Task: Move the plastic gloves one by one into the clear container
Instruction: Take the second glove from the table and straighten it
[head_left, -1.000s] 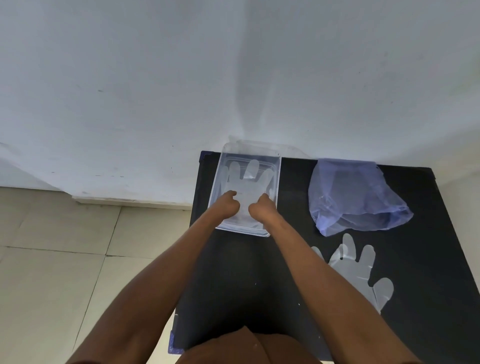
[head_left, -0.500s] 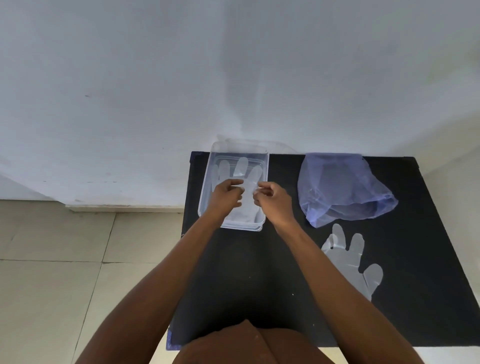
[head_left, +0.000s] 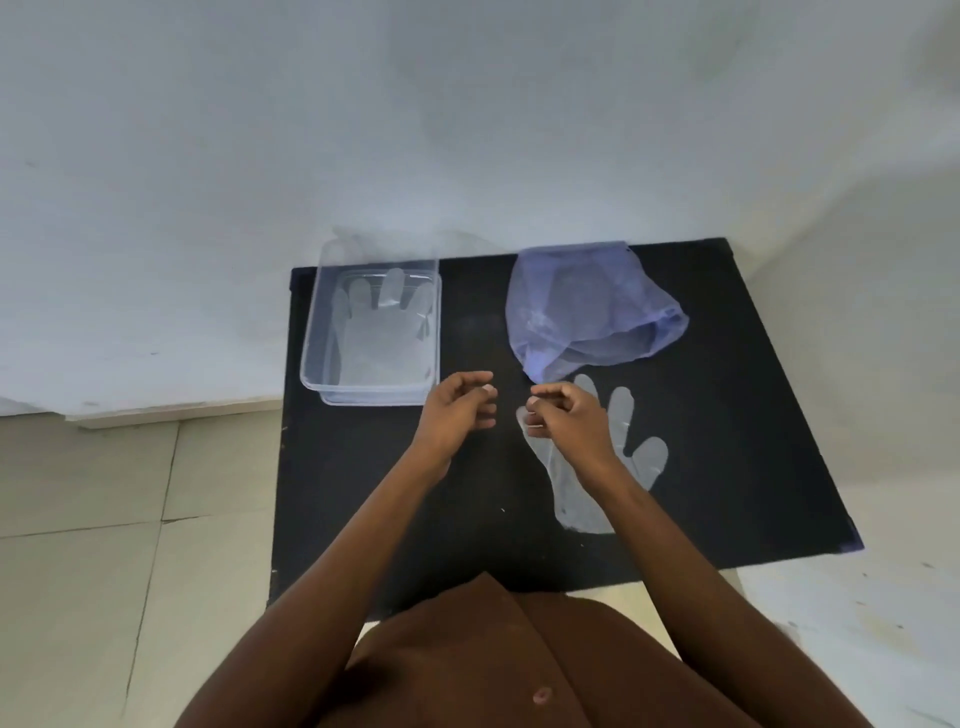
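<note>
One glove (head_left: 378, 332) flat inside clear container (head_left: 318, 332). Second glove (head_left: 618, 457) on black counter (head_left: 727, 415), right of container, below blue bag (head_left: 587, 306). Left hand (head_left: 460, 410), right hand (head_left: 566, 418) half-curled, empty, right over glove. Step: reaching second glove. Next, likely: pinch thin film, lift, carry left to container.

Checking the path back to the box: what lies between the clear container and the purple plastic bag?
Nothing; in the head view only bare black table separates the clear container from the purple plastic bag.
</note>
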